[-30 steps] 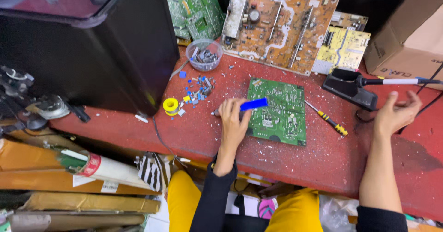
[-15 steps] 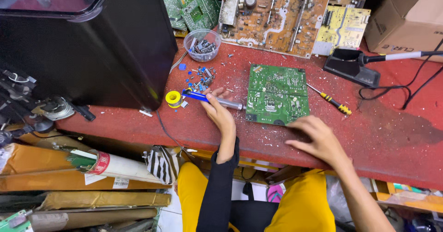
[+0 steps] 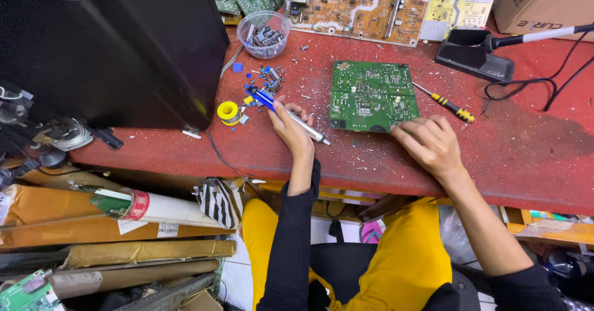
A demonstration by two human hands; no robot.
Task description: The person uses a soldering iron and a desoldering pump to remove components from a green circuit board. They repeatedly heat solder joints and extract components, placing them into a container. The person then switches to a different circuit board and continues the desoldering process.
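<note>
Desoldering pump (image 3: 286, 114) clenched in left hand (image 3: 291, 128); right hand (image 3: 430, 141) flat on green board (image 3: 371, 94), screwdriver (image 3: 447, 103) beside

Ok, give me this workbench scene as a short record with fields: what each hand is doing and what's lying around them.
Surface: worn red workbench
Left hand: grips a blue and silver pen-shaped desoldering pump, tip pointing toward the near edge
Right hand: fingers rest on the near right corner of the green rectangular circuit board
Right of board: yellow-handled screwdriver
Left of pump: yellow spool of solder wire, loose small blue parts
Behind: clear plastic cup of components, black soldering iron stand
</note>
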